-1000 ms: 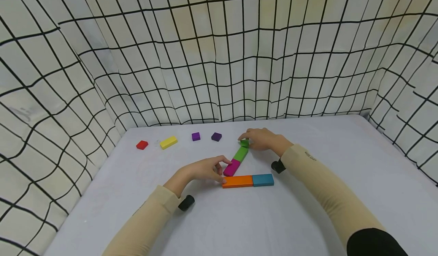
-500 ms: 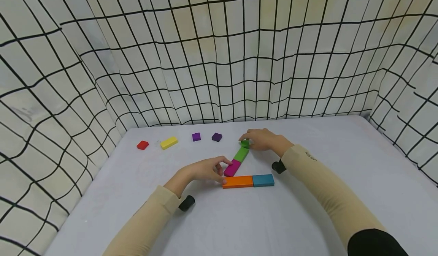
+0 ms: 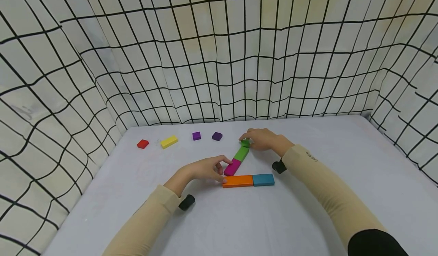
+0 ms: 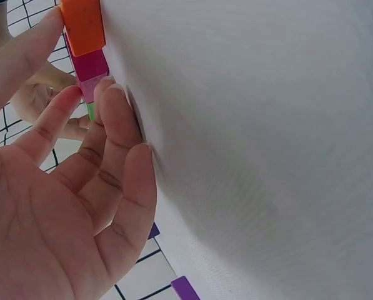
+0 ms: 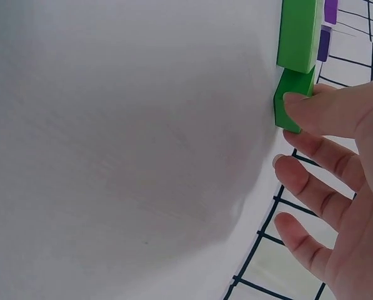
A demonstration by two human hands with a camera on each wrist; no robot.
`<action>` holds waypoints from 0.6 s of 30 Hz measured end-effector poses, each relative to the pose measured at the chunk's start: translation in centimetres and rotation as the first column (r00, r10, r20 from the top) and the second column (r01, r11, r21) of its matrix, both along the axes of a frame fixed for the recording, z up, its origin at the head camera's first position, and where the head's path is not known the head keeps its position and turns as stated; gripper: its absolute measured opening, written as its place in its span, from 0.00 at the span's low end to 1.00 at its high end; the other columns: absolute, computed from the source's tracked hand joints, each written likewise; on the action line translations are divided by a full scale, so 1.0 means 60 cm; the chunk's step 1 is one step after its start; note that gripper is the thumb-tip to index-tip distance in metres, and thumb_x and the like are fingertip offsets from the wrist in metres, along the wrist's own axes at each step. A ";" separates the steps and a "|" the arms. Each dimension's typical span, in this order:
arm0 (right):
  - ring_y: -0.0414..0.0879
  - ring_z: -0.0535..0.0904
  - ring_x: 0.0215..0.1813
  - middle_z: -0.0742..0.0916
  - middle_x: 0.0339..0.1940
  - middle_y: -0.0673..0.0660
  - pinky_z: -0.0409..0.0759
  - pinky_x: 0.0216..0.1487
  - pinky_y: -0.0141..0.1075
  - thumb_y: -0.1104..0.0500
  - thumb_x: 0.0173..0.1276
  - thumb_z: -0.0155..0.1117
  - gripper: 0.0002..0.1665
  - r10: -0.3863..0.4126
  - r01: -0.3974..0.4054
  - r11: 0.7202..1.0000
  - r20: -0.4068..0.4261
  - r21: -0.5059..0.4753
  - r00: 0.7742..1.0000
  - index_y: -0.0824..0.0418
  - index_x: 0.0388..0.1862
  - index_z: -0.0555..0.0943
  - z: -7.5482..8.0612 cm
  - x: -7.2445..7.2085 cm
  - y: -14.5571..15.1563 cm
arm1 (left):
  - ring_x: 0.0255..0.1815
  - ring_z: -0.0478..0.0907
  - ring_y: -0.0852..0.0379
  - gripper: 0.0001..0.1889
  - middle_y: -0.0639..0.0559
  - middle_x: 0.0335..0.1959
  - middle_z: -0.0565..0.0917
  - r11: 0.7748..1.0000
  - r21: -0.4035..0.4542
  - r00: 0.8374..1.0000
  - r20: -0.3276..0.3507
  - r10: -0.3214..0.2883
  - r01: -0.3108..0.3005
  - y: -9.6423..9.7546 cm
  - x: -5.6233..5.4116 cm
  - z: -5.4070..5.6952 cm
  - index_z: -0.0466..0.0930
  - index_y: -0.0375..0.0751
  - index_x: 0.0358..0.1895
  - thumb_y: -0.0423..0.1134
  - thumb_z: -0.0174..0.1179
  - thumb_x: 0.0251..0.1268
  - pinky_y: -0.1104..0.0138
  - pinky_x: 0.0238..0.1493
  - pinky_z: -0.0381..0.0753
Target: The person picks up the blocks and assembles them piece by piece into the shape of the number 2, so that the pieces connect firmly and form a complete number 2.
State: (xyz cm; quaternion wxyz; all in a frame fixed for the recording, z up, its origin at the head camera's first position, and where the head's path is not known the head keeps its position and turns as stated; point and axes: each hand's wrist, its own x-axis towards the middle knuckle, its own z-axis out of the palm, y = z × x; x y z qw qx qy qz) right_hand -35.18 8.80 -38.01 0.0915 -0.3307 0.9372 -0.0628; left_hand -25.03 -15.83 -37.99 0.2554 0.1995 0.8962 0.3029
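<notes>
A magenta block point(image 3: 232, 168), a light green block point(image 3: 241, 154) and a small dark green block point(image 3: 245, 143) form a slanting row. Below it, an orange block point(image 3: 238, 181) lies end to end with a blue block point(image 3: 263, 179). My left hand point(image 3: 202, 169) touches the orange block's left end with the thumb and the magenta block with the index finger; its other fingers bend loosely. With thumb and index finger, my right hand point(image 3: 262, 139) pinches the dark green block against the light green one. In the right wrist view, the dark green block point(image 5: 292, 100) shows angled sides.
Farther back on the white table point(image 3: 308, 218) lie a red block point(image 3: 142, 144), a yellow block point(image 3: 169, 142), a purple block point(image 3: 196, 136) and a dark purple block point(image 3: 217, 136). Black netting point(image 3: 232, 73) in front of white walls encloses the table's back and sides.
</notes>
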 end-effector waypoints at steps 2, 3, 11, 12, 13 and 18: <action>0.60 0.77 0.65 0.81 0.65 0.61 0.69 0.67 0.63 0.64 0.76 0.60 0.26 -0.003 0.003 1.000 0.009 -0.001 1.000 0.51 0.71 0.78 0.001 0.000 0.000 | 0.42 0.75 0.55 0.30 0.52 0.39 0.79 1.000 -0.001 1.000 0.001 -0.001 0.001 0.000 -0.001 0.001 0.72 0.49 0.69 0.38 0.71 0.65 0.64 0.44 0.76; 0.60 0.76 0.66 0.81 0.66 0.61 0.68 0.68 0.64 0.64 0.76 0.60 0.27 -0.004 0.004 1.000 0.015 -0.003 1.000 0.51 0.71 0.78 0.002 0.001 0.000 | 0.41 0.75 0.54 0.30 0.52 0.39 0.79 1.000 -0.002 1.000 0.001 -0.003 0.003 0.001 -0.001 0.002 0.72 0.50 0.69 0.39 0.71 0.65 0.64 0.44 0.76; 0.58 0.75 0.68 0.80 0.68 0.59 0.70 0.68 0.59 0.63 0.77 0.60 0.28 0.006 -0.005 1.000 0.038 -0.023 0.999 0.50 0.74 0.75 0.003 -0.002 0.005 | 0.41 0.76 0.55 0.31 0.52 0.39 0.80 1.000 -0.012 1.000 -0.003 -0.024 0.024 -0.002 -0.007 0.001 0.72 0.49 0.70 0.39 0.71 0.65 0.63 0.45 0.77; 0.58 0.75 0.68 0.80 0.68 0.59 0.71 0.68 0.59 0.63 0.77 0.60 0.28 0.009 -0.008 1.000 0.036 -0.025 0.999 0.50 0.74 0.75 0.003 -0.002 0.006 | 0.41 0.76 0.55 0.31 0.52 0.39 0.80 1.000 -0.013 1.000 -0.004 -0.027 0.027 -0.003 -0.007 0.001 0.72 0.49 0.70 0.39 0.71 0.65 0.62 0.45 0.77; 0.58 0.75 0.68 0.80 0.68 0.60 0.71 0.68 0.59 0.63 0.77 0.60 0.28 0.014 -0.013 1.000 0.028 -0.026 1.000 0.50 0.74 0.76 0.003 -0.002 0.007 | 0.41 0.76 0.55 0.31 0.52 0.39 0.80 0.999 -0.013 1.000 -0.006 -0.029 0.029 -0.003 -0.007 0.001 0.72 0.49 0.70 0.40 0.71 0.65 0.62 0.46 0.77; 0.59 0.75 0.67 0.79 0.68 0.60 0.73 0.67 0.58 0.62 0.76 0.62 0.28 0.038 -0.038 0.999 -0.014 -0.028 0.999 0.52 0.73 0.76 0.008 0.002 0.015 | 0.44 0.78 0.55 0.29 0.54 0.41 0.81 1.000 -0.006 0.999 -0.041 -0.019 0.019 -0.011 -0.006 0.001 0.73 0.49 0.70 0.43 0.69 0.67 0.58 0.50 0.78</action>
